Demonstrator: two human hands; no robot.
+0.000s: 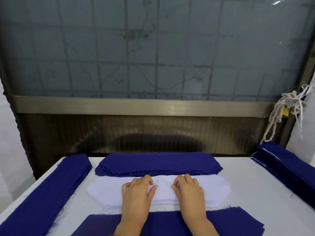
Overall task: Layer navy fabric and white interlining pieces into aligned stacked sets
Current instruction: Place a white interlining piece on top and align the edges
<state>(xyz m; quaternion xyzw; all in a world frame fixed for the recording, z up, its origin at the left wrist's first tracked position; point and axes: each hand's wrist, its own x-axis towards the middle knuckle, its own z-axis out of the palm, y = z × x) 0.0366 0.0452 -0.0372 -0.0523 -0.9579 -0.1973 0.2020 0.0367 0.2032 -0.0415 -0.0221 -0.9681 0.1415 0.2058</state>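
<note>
A stack of white interlining pieces (109,189) lies across the middle of the table. My left hand (138,191) rests on it left of centre, fingers curled, thumb and fingertips pinching the top white sheet. My right hand (188,189) sits just to the right, fingers bent, pinching the same top sheet at its middle. Behind the white stack lies a pile of navy fabric pieces (158,163). A flat navy piece (170,223) lies at the near edge, under my forearms.
A long navy stack (44,195) runs along the left edge of the white table (247,181). Another navy stack with a thin white layer (288,166) runs along the right edge. A frosted window and knotted white cord (281,116) stand behind the table.
</note>
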